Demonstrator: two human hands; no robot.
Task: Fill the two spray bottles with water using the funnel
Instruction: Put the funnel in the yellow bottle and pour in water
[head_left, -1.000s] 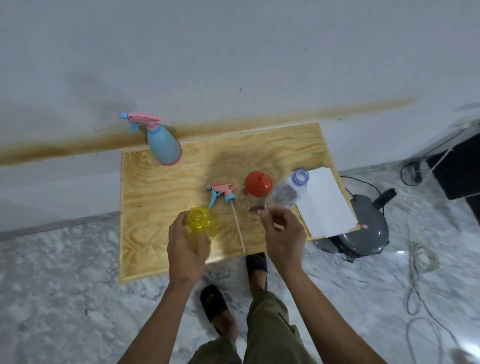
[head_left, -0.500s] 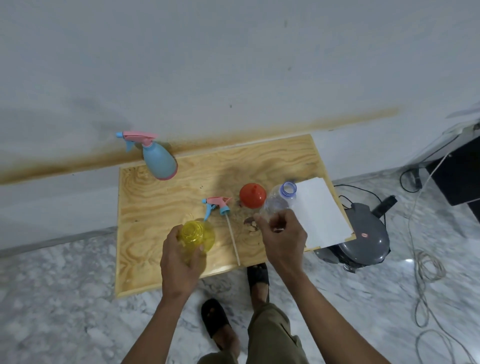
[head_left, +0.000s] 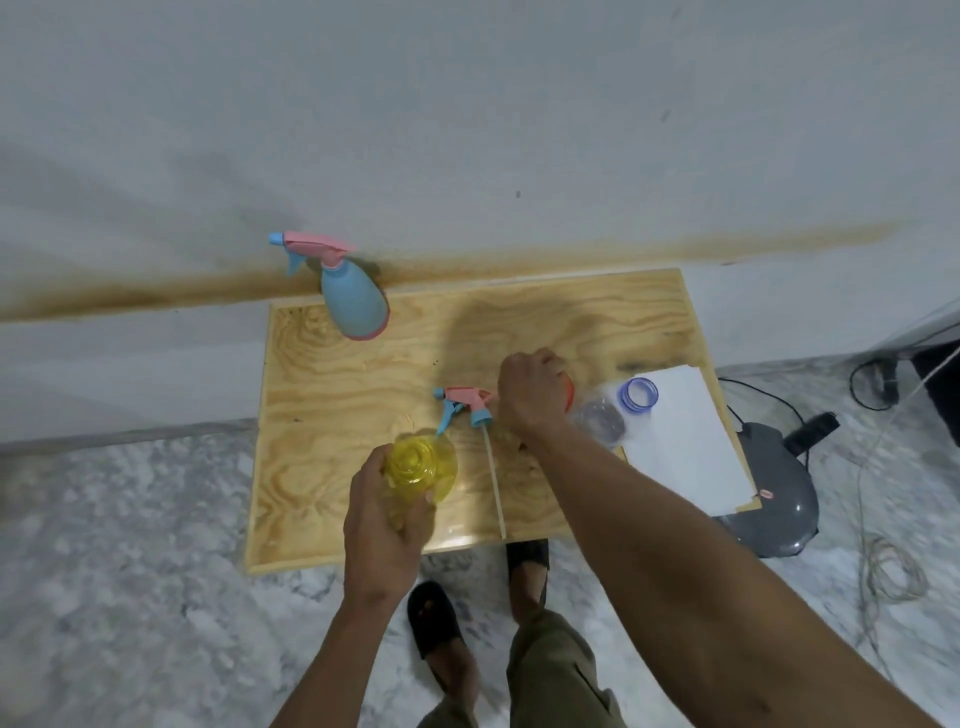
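funnel (head_left: 569, 391) | right hand (head_left: 530, 395) curled over it | left hand (head_left: 384, 525) grips yellow bottle (head_left: 421, 467)

two spray bottles (head_left: 355, 304) (head_left: 418, 467), one funnel (head_left: 569, 393), one water bottle (head_left: 613, 413)

Soft, even, dimmish light, a faint shadow cast across the board (head_left: 363, 395), edges bent by wide-angle distortion, slight blur throughout

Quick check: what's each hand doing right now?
Left hand: grips the yellow spray bottle, upright on the table.
Right hand: fingers curled over the orange funnel; a firm grip cannot be told.
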